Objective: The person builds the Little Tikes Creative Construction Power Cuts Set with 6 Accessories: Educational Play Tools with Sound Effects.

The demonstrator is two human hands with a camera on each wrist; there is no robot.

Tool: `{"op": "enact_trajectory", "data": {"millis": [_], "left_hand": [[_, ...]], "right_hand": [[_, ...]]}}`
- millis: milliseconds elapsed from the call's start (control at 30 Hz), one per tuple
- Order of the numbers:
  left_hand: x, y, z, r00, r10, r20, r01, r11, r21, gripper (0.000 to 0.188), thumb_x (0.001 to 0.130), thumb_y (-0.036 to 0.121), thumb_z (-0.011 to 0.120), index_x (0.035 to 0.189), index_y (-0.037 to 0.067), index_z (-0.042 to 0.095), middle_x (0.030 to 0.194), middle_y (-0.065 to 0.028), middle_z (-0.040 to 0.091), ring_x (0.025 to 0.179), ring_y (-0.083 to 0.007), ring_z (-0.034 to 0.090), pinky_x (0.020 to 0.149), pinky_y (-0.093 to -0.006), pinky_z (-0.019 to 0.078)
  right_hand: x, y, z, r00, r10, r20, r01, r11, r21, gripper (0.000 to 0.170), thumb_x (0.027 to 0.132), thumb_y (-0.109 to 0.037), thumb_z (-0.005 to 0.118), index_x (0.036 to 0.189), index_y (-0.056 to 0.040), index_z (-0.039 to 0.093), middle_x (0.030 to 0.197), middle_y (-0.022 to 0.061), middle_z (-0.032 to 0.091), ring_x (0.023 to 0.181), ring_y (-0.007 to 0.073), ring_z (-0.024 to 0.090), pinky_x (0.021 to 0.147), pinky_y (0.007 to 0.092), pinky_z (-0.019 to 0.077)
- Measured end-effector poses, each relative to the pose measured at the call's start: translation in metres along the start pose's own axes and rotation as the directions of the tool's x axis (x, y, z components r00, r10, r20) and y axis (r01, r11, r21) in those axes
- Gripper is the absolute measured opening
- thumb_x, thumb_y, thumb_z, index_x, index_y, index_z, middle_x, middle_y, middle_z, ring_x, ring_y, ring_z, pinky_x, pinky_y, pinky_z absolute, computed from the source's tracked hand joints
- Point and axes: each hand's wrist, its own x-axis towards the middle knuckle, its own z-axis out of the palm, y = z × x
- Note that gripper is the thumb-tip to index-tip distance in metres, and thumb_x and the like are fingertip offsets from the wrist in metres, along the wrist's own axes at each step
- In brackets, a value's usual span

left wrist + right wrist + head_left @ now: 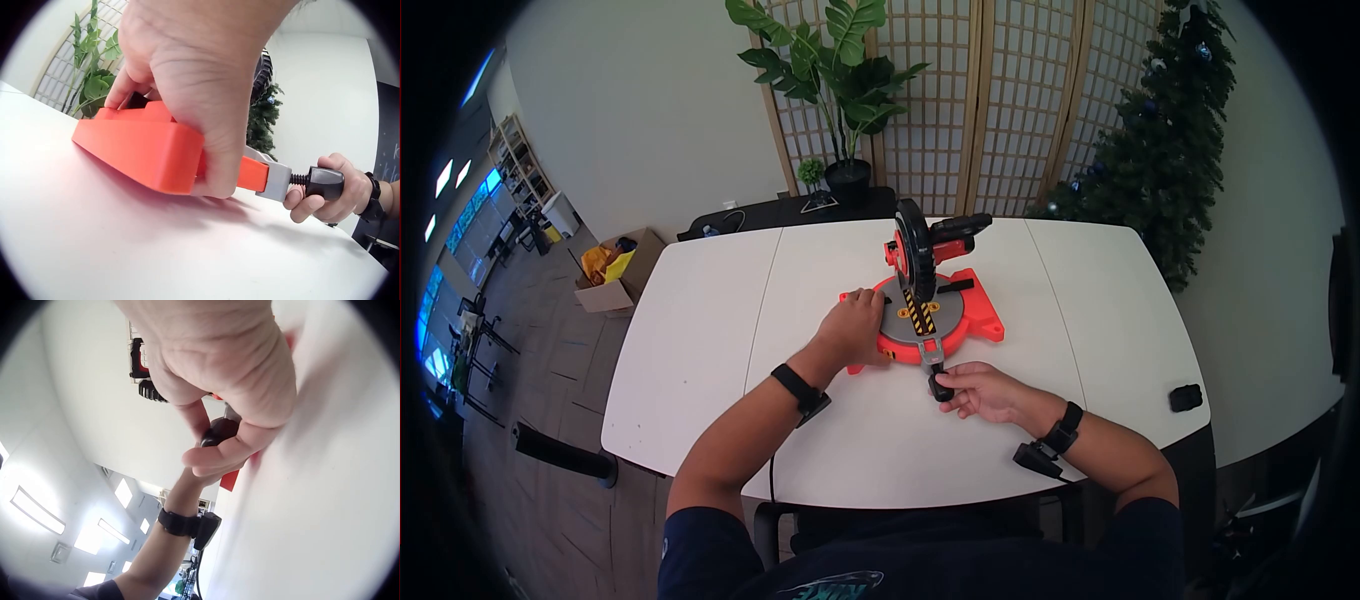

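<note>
"What sort of place is this?"
"An office, by its long ceiling lights (37,510) and broad white table (690,350)."
"And past the table's far edge?"
"A folding screen (1032,115), a leafy potted plant (865,95) and, beyond the far right corner, a decorated tree (1155,165)."
"Off the left edge?"
"Windows (470,228), shelving (520,165) and perhaps desks (468,345), though the lens bends that side badly."
</note>
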Motion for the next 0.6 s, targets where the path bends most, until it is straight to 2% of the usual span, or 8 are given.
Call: {"op": "enact_trajectory", "data": {"millis": [33,167,233,300,367,433,467,600], "left_hand": [[0.000,0.000,-0.001,1.000,0.000,0.000,0.000,1.000,0.000,0.105,0.053,0.049,0.087,0.130,-0.008,0.044,0.124,-0.0227,0.056,0.113,-0.0373,0.060,0.092,-0.0383,0.0546],[0.000,0.000,0.000,1.000,0.004,0.007,-0.004,1.000,0.003,0.104,0.054,0.049,0.086,0.130,-0.008,0.044,0.123,-0.0224,0.056,0.114,-0.0378,0.059,0.091,-0.0382,0.0550],[0.000,0.001,-0.003,1.000,0.001,0.002,-0.001,1.000,0.002,0.103,0.054,0.049,0.086,0.130,-0.008,0.044,0.122,-0.0224,0.056,0.113,-0.0378,0.059,0.091,-0.0382,0.0551],[-0.001,0.004,-0.010,0.998,-0.017,0.068,0.019,1.000,-0.022,0.099,0.059,0.048,0.082,0.130,-0.010,0.045,0.124,-0.0244,0.056,0.121,-0.0369,0.054,0.102,-0.0364,0.0479],[-0.001,0.004,-0.009,0.998,-0.015,0.065,0.016,1.000,-0.015,0.099,0.059,0.048,0.082,0.130,-0.010,0.045,0.124,-0.0244,0.056,0.121,-0.0370,0.054,0.102,-0.0365,0.0478],[-0.001,0.004,-0.009,0.998,-0.012,0.061,0.013,1.000,-0.008,0.099,0.059,0.048,0.082,0.129,-0.010,0.045,0.124,-0.0244,0.056,0.120,-0.0371,0.054,0.102,-0.0366,0.0478],[-0.001,0.004,-0.009,0.998,-0.013,0.066,0.013,1.000,-0.009,0.098,0.059,0.048,0.082,0.129,-0.010,0.045,0.124,-0.0244,0.056,0.120,-0.0371,0.054,0.102,-0.0367,0.0477],[-0.001,0.004,-0.010,0.997,-0.011,0.074,0.013,1.000,-0.022,0.098,0.059,0.047,0.082,0.129,-0.010,0.045,0.123,-0.0243,0.056,0.119,-0.0370,0.055,0.103,-0.0370,0.0474]], "right_hand": [[-0.002,-0.002,0.000,0.999,-0.006,0.044,0.005,1.000,0.025,0.028,0.098,-0.032,0.065,0.106,-0.0062,0.059,0.099,0.0019,0.063,0.091,0.0165,0.069,0.067,0.0280,0.0541],[-0.001,0.002,0.003,0.999,-0.018,0.049,0.015,0.998,0.065,0.031,0.098,-0.032,0.064,0.107,-0.0038,0.058,0.099,0.0034,0.063,0.092,0.0188,0.070,0.069,0.0294,0.0561],[0.003,0.007,0.006,0.999,-0.033,-0.030,0.033,0.999,0.021,0.031,0.097,-0.026,0.064,0.110,0.0009,0.057,0.105,0.0089,0.065,0.094,0.0218,0.070,0.075,0.0314,0.0585],[0.002,0.006,0.008,0.999,-0.027,-0.037,0.029,0.999,0.043,0.032,0.097,-0.024,0.066,0.111,0.0020,0.056,0.106,0.0106,0.065,0.096,0.0232,0.070,0.078,0.0325,0.0592],[0.001,0.004,0.007,0.999,-0.023,-0.046,0.026,0.997,0.066,0.033,0.096,-0.022,0.067,0.113,0.0031,0.054,0.106,0.0123,0.065,0.097,0.0245,0.070,0.082,0.0335,0.0599],[0.001,0.000,0.000,0.994,-0.028,0.109,0.003,0.975,0.220,0.036,0.095,-0.019,0.068,0.117,0.0033,0.050,0.105,0.0116,0.063,0.101,0.0250,0.069,0.089,0.0354,0.0594],[0.002,0.000,0.000,0.994,-0.028,0.109,0.004,0.975,0.220,0.036,0.095,-0.019,0.068,0.117,0.0033,0.050,0.105,0.0116,0.063,0.101,0.0250,0.069,0.089,0.0354,0.0594],[0.009,0.010,0.004,0.996,-0.086,-0.013,0.087,0.987,0.138,0.033,0.096,-0.017,0.066,0.115,0.0060,0.051,0.108,0.0147,0.062,0.106,0.0268,0.068,0.094,0.0376,0.0582]]}}
